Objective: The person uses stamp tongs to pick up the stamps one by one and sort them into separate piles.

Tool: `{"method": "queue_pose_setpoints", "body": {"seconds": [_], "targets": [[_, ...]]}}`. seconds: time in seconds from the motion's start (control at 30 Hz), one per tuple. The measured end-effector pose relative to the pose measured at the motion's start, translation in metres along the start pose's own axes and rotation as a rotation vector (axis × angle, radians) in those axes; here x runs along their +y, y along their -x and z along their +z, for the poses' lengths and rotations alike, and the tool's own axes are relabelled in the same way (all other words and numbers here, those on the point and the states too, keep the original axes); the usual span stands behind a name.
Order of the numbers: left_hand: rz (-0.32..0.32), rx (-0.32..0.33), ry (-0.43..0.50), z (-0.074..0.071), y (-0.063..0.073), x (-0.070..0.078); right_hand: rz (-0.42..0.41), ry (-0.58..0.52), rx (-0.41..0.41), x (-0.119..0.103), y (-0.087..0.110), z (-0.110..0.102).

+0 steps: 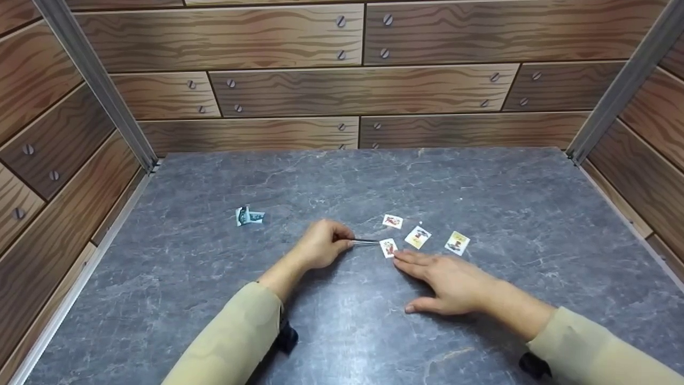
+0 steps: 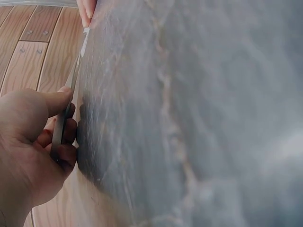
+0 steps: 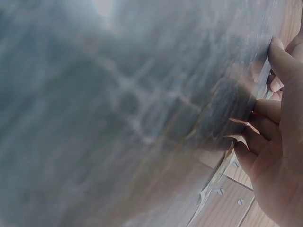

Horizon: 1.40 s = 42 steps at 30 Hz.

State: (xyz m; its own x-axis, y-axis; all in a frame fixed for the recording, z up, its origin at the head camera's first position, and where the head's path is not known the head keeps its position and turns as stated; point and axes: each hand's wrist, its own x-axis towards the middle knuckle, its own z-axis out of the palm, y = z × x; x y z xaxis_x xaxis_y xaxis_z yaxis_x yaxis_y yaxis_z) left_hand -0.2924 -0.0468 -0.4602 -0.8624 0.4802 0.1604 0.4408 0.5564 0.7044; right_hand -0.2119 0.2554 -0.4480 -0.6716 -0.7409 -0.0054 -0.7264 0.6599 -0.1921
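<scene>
In the head view my left hand (image 1: 324, 243) grips a pair of thin metal tweezers (image 1: 365, 240). Their tips reach the left edge of a small white printed paper piece (image 1: 388, 248), perhaps a sticker. The left wrist view shows the tweezers (image 2: 60, 123) between thumb and curled fingers, low over the tabletop. My right hand (image 1: 454, 283) lies palm down with outstretched fingers, its fingertips at the right edge of that same piece. Behind it lies another red-printed piece (image 1: 393, 221). Two yellow-and-white printed pieces, one nearer (image 1: 418, 237) and one farther right (image 1: 457, 243), lie beyond the right hand.
A crumpled teal and white scrap (image 1: 249, 216) lies to the left on the grey marbled tabletop (image 1: 342, 182). One tiny white bit (image 1: 420, 222) is near the pieces. Wood-patterned walls (image 1: 294, 37) enclose the back and both sides, with metal posts (image 1: 101, 91) at the corners.
</scene>
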Motion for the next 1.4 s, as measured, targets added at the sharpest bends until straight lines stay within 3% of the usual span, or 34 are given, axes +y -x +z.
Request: {"method": "queue_pose_setpoints", "body": {"seconds": [0.37, 0.97, 1.4], "targets": [[-0.020, -0.006, -0.012, 0.0003, 0.0002, 0.0011, 0.001, 0.001, 0.001, -0.0002, 0.0003, -0.0001], [-0.014, -0.009, 0.040, 0.0001, 0.0008, -0.0013, 0.014, -0.011, -0.008, 0.0001, 0.0002, -0.0001], [-0.057, -0.020, 0.098, 0.0000, 0.0011, -0.0010, 0.016, -0.009, -0.013, -0.0004, -0.0001, -0.0012]]}}
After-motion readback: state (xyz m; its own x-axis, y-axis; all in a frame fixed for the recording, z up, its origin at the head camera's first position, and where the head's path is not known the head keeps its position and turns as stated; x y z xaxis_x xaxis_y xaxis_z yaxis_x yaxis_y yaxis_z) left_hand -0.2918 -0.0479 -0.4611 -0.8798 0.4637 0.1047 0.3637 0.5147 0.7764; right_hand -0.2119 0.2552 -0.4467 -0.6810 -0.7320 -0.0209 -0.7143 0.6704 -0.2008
